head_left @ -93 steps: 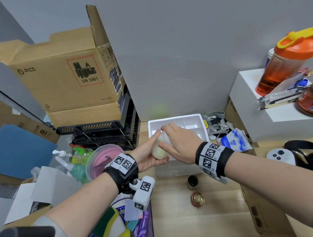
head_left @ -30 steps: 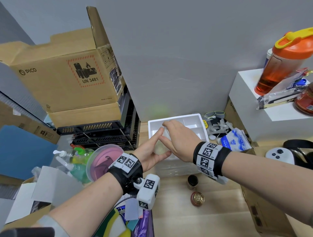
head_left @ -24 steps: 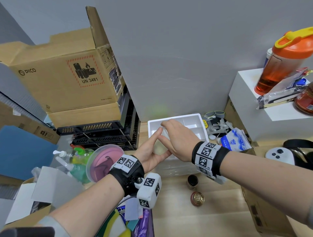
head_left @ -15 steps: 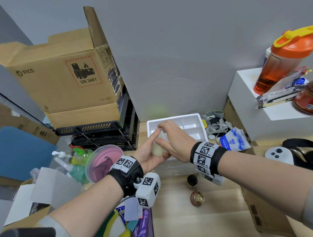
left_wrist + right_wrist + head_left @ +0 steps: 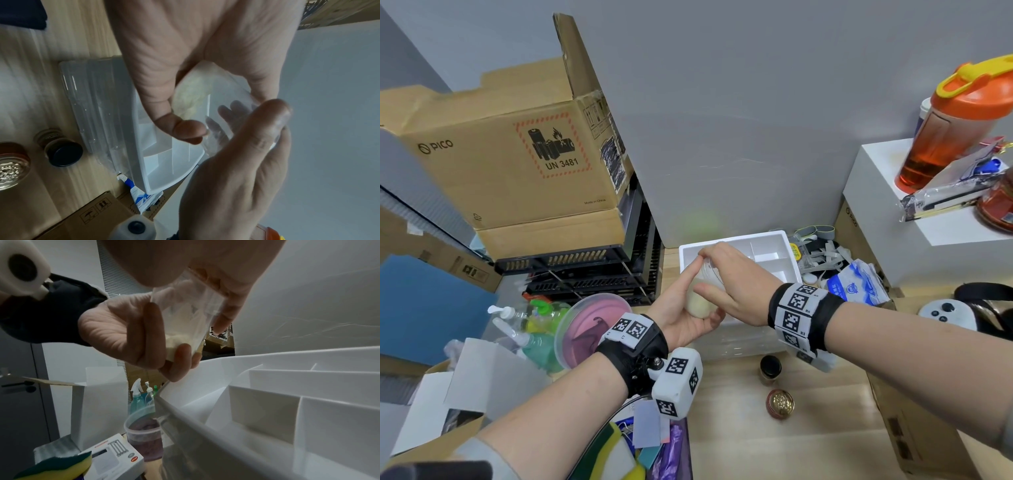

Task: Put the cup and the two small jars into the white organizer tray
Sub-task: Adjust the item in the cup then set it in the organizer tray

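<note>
Both hands (image 5: 709,294) around cup (image 5: 700,296), above tray (image 5: 774,240).

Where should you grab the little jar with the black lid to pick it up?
Probably by the black lid, from straight above. The jar with the black lid stands upright on the wooden table, lid up. The gold-lidded jar sits close in front and the clear box behind, so a side grip looks cramped.
</note>
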Action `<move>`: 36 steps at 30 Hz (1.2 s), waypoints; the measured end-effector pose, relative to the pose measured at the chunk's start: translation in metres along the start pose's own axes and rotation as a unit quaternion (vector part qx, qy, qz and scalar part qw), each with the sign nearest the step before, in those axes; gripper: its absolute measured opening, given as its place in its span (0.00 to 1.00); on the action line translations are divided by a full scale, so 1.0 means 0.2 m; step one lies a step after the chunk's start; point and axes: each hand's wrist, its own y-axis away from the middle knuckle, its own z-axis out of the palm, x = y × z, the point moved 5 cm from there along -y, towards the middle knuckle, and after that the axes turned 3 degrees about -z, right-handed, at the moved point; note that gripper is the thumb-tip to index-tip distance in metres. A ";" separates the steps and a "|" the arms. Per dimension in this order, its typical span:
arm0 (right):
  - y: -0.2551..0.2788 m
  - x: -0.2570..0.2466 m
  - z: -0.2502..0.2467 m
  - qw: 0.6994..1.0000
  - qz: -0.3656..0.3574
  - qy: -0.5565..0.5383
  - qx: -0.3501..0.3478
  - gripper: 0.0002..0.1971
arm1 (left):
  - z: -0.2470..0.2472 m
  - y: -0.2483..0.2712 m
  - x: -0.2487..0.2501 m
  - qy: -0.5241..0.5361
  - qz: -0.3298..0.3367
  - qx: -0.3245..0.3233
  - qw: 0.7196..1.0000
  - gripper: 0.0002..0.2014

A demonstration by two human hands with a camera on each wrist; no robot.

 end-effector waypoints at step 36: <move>0.01 0.20 -0.09 0.982 0.101 -0.136 -0.085 0.41 | -0.07 0.02 0.03 -0.081 -0.034 0.032 0.996 0.24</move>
